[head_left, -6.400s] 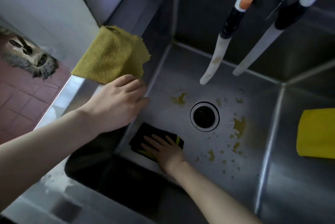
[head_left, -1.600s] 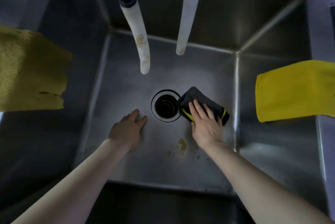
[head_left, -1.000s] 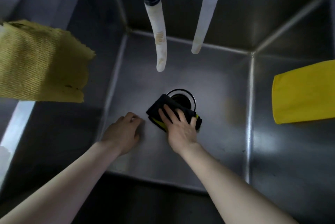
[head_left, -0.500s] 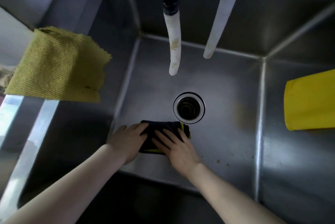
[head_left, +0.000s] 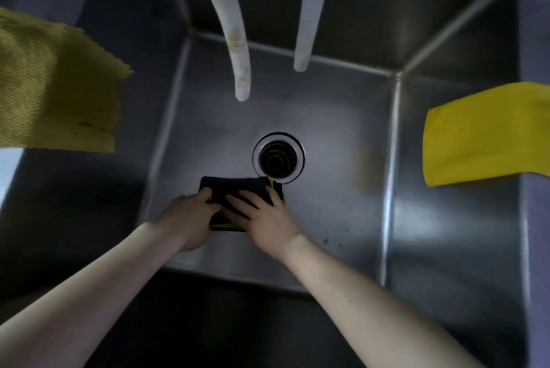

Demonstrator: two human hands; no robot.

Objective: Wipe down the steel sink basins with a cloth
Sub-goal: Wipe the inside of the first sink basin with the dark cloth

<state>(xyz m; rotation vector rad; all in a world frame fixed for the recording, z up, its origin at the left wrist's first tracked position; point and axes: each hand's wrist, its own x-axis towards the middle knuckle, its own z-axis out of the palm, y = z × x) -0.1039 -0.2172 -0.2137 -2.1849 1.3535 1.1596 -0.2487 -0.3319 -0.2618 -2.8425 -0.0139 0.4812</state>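
Observation:
A dark folded cloth (head_left: 238, 187) with a yellow edge lies on the floor of the steel sink basin (head_left: 342, 135), just below and left of the round drain (head_left: 278, 158). My right hand (head_left: 262, 216) lies flat on the cloth with fingers spread. My left hand (head_left: 190, 216) holds the cloth's left edge with its fingertips. Both forearms reach down into the basin. A few small brown specks (head_left: 333, 241) sit on the basin floor to the right of my right wrist.
Two white hoses (head_left: 235, 40) (head_left: 308, 19) hang down from above over the back of the basin. A textured olive-yellow cloth (head_left: 56, 85) drapes over the left rim. A bright yellow cloth (head_left: 482, 135) drapes over the right divider.
Over the past seconds my right hand wiped the cloth around the drain and the yellow stains went away. My left hand has joined it on the cloth, and both stay below the drain.

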